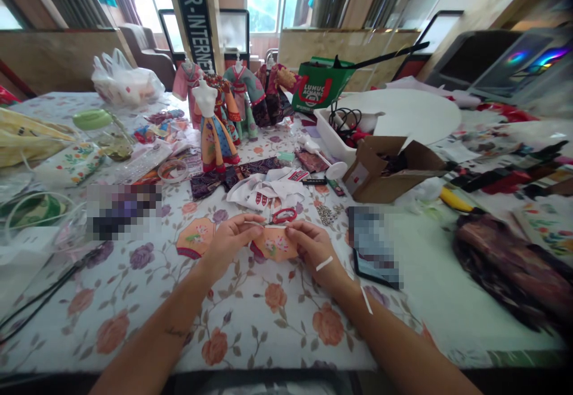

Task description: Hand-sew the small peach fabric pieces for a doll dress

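Observation:
Between my hands is a small orange fabric piece (275,244) with embroidered pink and white flowers. My left hand (230,240) pinches its upper left edge with thumb and fingers. At its right edge my right hand (312,244) pinches it the same way; white strips stick to that hand and wrist. A similar orange embroidered piece (195,238) with a dark red border lies flat on the tablecloth, just left of my left hand. Right behind the held piece rest red-handled scissors (285,215), partly over a crumpled white plastic bag (268,189).
Several small dress forms in robes, one a white form in an orange skirt (213,138), stand behind. A phone (373,249) lies right of my hands, near small metal beads (329,213). A cardboard box (376,186) and white bin (333,132) stand back right; a green-lidded jar (101,129) stands left.

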A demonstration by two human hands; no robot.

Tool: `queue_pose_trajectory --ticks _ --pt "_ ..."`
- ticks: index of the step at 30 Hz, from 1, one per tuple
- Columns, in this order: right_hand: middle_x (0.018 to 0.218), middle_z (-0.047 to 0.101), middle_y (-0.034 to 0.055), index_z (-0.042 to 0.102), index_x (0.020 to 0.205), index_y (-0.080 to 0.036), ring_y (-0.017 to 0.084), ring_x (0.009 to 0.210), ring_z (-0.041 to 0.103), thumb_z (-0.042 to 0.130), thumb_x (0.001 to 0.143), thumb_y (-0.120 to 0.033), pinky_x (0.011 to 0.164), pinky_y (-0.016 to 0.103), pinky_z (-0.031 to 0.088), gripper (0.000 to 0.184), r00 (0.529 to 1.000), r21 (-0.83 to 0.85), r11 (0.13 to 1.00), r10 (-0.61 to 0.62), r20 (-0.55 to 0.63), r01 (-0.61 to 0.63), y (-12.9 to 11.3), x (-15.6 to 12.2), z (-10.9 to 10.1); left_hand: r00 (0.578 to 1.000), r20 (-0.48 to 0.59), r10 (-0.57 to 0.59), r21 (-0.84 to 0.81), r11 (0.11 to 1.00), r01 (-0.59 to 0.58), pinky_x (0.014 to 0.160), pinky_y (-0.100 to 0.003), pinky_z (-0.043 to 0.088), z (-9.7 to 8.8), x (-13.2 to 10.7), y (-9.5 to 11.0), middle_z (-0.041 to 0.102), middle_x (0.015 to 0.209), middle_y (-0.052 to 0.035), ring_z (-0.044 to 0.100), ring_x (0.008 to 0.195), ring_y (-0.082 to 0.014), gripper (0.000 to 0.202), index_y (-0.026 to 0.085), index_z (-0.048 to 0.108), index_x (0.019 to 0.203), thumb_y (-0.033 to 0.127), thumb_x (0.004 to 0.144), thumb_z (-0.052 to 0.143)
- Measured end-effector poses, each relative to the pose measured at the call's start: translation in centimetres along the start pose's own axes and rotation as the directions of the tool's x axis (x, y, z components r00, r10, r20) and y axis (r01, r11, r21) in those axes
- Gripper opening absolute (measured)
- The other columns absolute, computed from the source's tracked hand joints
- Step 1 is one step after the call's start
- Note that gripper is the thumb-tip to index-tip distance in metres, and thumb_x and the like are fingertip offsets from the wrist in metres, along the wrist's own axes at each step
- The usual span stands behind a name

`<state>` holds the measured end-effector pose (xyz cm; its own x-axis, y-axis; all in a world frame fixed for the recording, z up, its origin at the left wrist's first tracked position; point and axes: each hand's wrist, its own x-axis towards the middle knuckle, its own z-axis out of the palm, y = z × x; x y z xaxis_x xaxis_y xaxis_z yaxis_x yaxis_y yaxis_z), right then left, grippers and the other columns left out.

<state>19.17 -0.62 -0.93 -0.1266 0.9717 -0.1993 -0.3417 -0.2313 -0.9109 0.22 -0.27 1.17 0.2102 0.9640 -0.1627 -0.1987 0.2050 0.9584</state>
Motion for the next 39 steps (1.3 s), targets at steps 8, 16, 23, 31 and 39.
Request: queue_pose_trajectory --ticks 8,16,23,31,39 --pt "0.065 0.059 -0.0003 0.070 0.084 -0.018 0.012 0.055 0.051 0.072 0.070 -0.041 0.049 0.022 0.038 0.027 0.986 -0.058 0.996 -0.051 0.156 0.061 -0.50 -0.33 0.10 0.995 0.095 0.010 0.001 1.000 -0.010 0.066 -0.025 0.046 0.40 -0.38 0.20 0.068 0.077 -0.0035 0.060 0.071 -0.0140 0.037 0.015 0.067 0.097 0.024 0.064 0.079" --pt "0.064 0.064 -0.0004 0.066 0.075 -0.016 0.009 0.053 0.054 0.076 0.070 -0.038 0.051 0.021 0.040 0.025 0.990 -0.169 0.985 -0.010 0.143 0.035 0.03 -0.49 0.25 0.997 0.078 0.025 -0.021 1.000 -0.024 0.060 -0.022 0.041 0.78 -0.38 -0.14 0.060 0.074 -0.0003 0.053 0.063 -0.0091 0.033 0.015 0.066 0.100 0.037 0.075 0.070" --pt "0.061 0.060 -0.0027 0.062 0.078 -0.018 0.009 0.046 0.051 0.072 0.073 -0.039 0.040 0.019 0.039 0.024 0.993 -0.142 0.989 -0.023 0.117 0.039 0.02 -0.46 -0.02 0.998 0.053 0.040 -0.045 0.998 -0.038 0.063 -0.022 0.044 0.76 -0.33 0.24 0.063 0.076 -0.0012 0.056 0.069 -0.0109 0.037 0.015 0.065 0.098 0.025 0.065 0.079" --pt "0.078 0.068 0.0010 0.070 0.083 -0.018 0.012 0.069 0.061 0.076 0.071 -0.032 0.066 0.023 0.046 0.020 0.975 -0.168 0.983 -0.039 0.219 0.077 -0.23 -0.64 0.39 0.987 0.142 0.079 0.043 0.995 -0.086 0.065 -0.023 0.046 0.71 -0.48 -0.39 0.065 0.078 -0.0021 0.058 0.070 -0.0119 0.029 0.017 0.067 0.097 0.022 0.070 0.074" --pt "0.073 0.066 0.0011 0.069 0.078 -0.017 0.012 0.064 0.058 0.075 0.071 -0.034 0.061 0.024 0.043 0.019 0.978 -0.218 0.972 -0.042 0.202 0.087 -0.23 -0.59 0.18 0.985 0.132 0.107 0.093 0.988 -0.120 0.063 -0.021 0.046 0.82 -0.62 -0.39 0.063 0.077 -0.0010 0.057 0.070 -0.0106 0.022 0.017 0.067 0.096 0.021 0.074 0.070"
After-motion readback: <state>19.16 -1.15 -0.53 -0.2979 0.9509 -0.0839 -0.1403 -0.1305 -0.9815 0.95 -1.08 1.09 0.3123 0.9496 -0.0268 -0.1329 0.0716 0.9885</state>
